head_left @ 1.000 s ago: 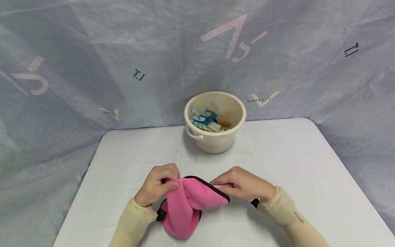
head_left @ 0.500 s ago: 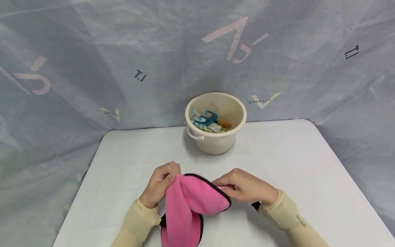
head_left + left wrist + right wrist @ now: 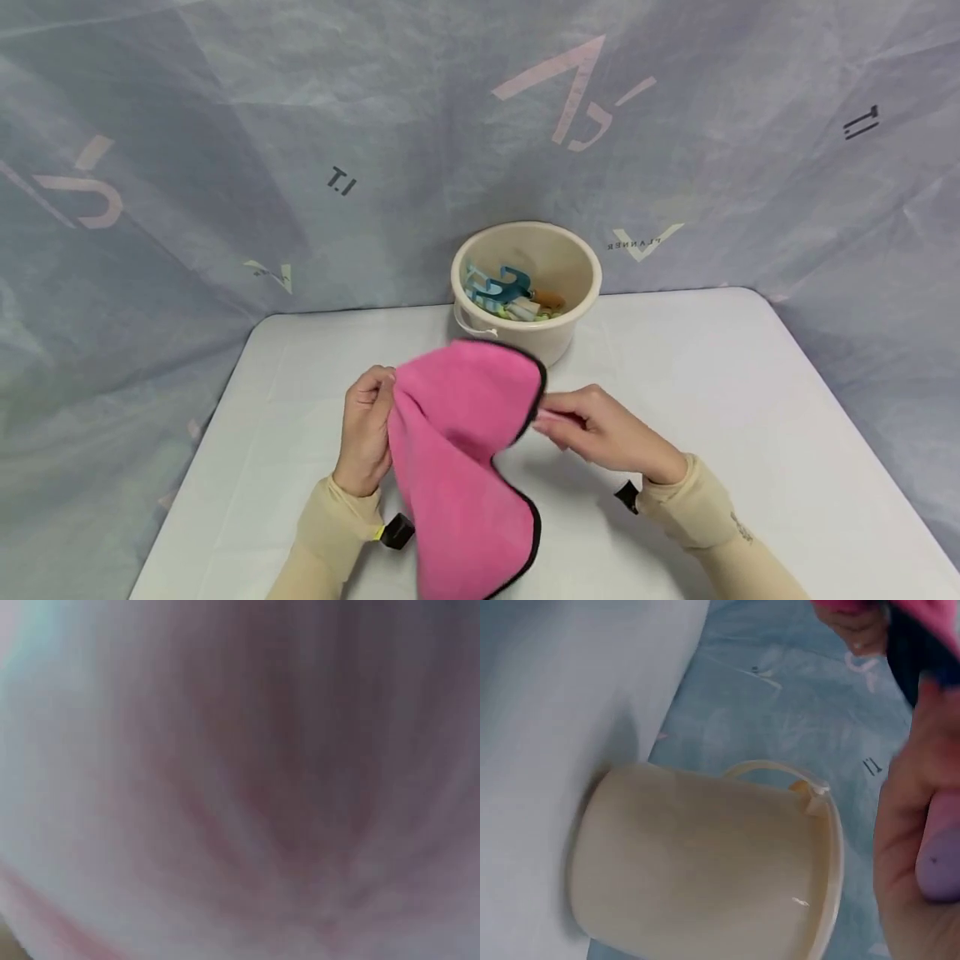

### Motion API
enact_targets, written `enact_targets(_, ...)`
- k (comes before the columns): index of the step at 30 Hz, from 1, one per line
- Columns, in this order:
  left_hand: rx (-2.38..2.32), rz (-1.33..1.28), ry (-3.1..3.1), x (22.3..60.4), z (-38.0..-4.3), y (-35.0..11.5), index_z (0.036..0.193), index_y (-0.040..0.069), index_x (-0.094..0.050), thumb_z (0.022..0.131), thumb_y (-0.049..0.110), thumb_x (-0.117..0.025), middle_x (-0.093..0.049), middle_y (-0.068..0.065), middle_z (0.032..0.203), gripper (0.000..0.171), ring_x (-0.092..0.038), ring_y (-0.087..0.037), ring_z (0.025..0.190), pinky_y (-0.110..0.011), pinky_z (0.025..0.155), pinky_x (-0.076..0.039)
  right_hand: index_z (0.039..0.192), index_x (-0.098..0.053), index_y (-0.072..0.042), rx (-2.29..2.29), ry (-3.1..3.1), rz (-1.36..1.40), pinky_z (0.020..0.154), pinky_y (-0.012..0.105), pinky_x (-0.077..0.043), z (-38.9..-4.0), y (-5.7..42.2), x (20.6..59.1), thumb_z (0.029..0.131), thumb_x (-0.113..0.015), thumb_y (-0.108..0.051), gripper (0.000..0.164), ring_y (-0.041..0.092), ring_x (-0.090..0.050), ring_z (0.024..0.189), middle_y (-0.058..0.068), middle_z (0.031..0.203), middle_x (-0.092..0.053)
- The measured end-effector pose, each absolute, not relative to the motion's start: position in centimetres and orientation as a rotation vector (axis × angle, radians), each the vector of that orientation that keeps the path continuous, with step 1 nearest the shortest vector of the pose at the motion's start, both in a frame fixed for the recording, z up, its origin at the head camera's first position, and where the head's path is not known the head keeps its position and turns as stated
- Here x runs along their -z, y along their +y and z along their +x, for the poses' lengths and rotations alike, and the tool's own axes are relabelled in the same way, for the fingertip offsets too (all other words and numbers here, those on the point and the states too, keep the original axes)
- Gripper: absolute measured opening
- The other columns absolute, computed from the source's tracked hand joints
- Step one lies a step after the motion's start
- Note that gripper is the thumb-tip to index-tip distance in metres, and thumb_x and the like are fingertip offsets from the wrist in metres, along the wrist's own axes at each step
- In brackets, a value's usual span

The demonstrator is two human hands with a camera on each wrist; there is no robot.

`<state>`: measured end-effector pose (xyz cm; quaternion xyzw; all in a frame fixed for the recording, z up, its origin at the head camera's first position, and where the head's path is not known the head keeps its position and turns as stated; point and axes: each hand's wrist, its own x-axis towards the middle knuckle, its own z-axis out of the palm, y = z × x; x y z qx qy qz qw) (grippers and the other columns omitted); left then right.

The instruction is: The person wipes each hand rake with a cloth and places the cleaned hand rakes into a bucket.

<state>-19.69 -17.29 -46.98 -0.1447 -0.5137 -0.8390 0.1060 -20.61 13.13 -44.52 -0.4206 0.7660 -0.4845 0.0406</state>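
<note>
A pink cloth (image 3: 472, 492) with black edging hangs in folds in the middle of the head view. My left hand (image 3: 367, 429) pinches its upper left part between thumb and fingers. At the cloth's right edge, my right hand (image 3: 607, 433) grips a pink and purple rounded handle (image 3: 939, 859), whose end shows in the right wrist view. The handle's other end goes behind the cloth, so I cannot tell what kind of tool it is. Blurred, close-up cloth (image 3: 225, 787) fills the left wrist view.
Behind the hands stands a cream bucket (image 3: 588, 292) with a carrying handle, near the back edge of the white table (image 3: 675, 358). Several items lie in it, among them a blue hooked piece (image 3: 510, 286) and something orange (image 3: 549, 300). A grey printed curtain (image 3: 420, 125) hangs behind the table.
My left hand has lifted the cloth up and spread it wider, so it now overlaps the bucket's lower front. My right hand has risen slightly, still gripping the handle.
</note>
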Motion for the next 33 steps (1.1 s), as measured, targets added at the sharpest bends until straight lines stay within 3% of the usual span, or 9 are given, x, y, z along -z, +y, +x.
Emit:
enact_targets(4,2.459,-0.042,-1.464,47.2,-20.0,-17.1,0.094,0.008,-0.067,0.100,0.023,-0.055,-0.068,0.005,0.082,0.020,-0.061,-0.007,0.073,-0.016,0.057,-0.052,0.100,-0.064,-0.018,1.626,2.451,-0.981,0.035,0.019,-0.039,-20.7,12.6,44.6,0.103,-0.050,-0.013,0.016,0.004,-0.042,0.038,-0.001,0.056,-0.050)
enact_targets(7,2.445,0.073,-1.411,47.6,-20.1,-16.9,0.101,0.004,-0.067,0.099,0.022,-0.056,-0.067,0.004,0.088,0.021,-0.059,-0.008,0.081,-0.015,0.062,-0.052,0.108,-0.063,-0.015,1.746,2.438,-0.840,0.032,0.023,-0.040,-20.6,12.5,44.8,0.104,-0.046,-0.014,0.017,0.010,-0.042,0.036,0.005,0.054,-0.049)
enact_targets(13,2.436,0.088,-1.387,47.5,-20.0,-16.3,0.107,0.002,-0.064,0.100,0.019,-0.054,-0.066,0.002,0.097,0.021,-0.058,-0.010,0.087,-0.015,0.067,-0.052,0.110,-0.060,-0.013,1.868,2.440,-0.717,0.030,0.025,-0.039,-20.4,11.9,45.2,0.106,-0.042,-0.017,0.018,0.013,-0.044,0.035,0.010,0.057,-0.050)
enact_targets(20,2.513,-0.007,-1.428,47.0,-19.0,-14.5,0.098,0.012,-0.057,0.103,0.021,-0.049,-0.059,0.007,0.071,0.013,-0.052,-0.008,0.060,-0.017,0.048,-0.043,0.109,-0.059,-0.013,1.751,2.402,-0.799,0.033,0.024,-0.040,-19.8,10.3,46.4,0.106,-0.042,-0.018,0.018,0.010,-0.043,0.037,0.006,0.056,-0.049)
enact_targets(23,2.546,-0.124,-1.547,47.0,-18.2,-13.3,0.110,0.011,-0.055,0.104,0.018,-0.048,-0.061,0.006,0.077,0.011,-0.050,-0.009,0.056,-0.017,0.045,-0.041,0.106,-0.059,-0.013,1.658,2.378,-0.833,0.034,0.024,-0.041,-19.5,9.6,47.0,0.106,-0.043,-0.022,0.018,0.008,-0.044,0.037,0.003,0.055,-0.049)
enact_targets(27,2.546,-0.255,-1.711,47.2,-17.6,-12.3,0.129,0.005,-0.047,0.098,0.006,-0.057,-0.065,0.001,0.102,0.033,-0.061,-0.011,0.079,-0.015,0.061,-0.051,0.100,-0.057,-0.015,1.626,2.315,-0.837,0.032,0.023,-0.040,-19.2,9.1,47.4,0.106,-0.043,-0.025,0.019,0.009,-0.043,0.034,0.003,0.051,-0.047)
enact_targets(30,2.543,-0.278,-1.732,47.4,-17.4,-12.2,0.132,0.003,-0.046,0.090,-0.003,-0.064,-0.063,-0.001,0.112,0.046,-0.060,-0.014,0.100,-0.017,0.079,-0.054,0.100,-0.057,-0.013,1.628,2.225,-0.868,0.030,0.023,-0.038,-19.1,9.0,47.4,0.107,-0.040,-0.021,0.020,0.009,-0.041,0.032,0.006,0.052,-0.047)
enact_targets(33,2.540,-0.305,-1.710,47.2,-17.3,-12.4,0.131,0.004,-0.048,0.087,-0.008,-0.065,-0.063,0.000,0.110,0.048,-0.060,-0.014,0.097,-0.018,0.079,-0.054,0.105,-0.058,-0.012,1.631,2.138,-0.901,0.030,0.023,-0.038,-19.2,9.0,47.2,0.108,-0.037,-0.017,0.022,0.009,-0.039,0.032,0.009,0.054,-0.047)
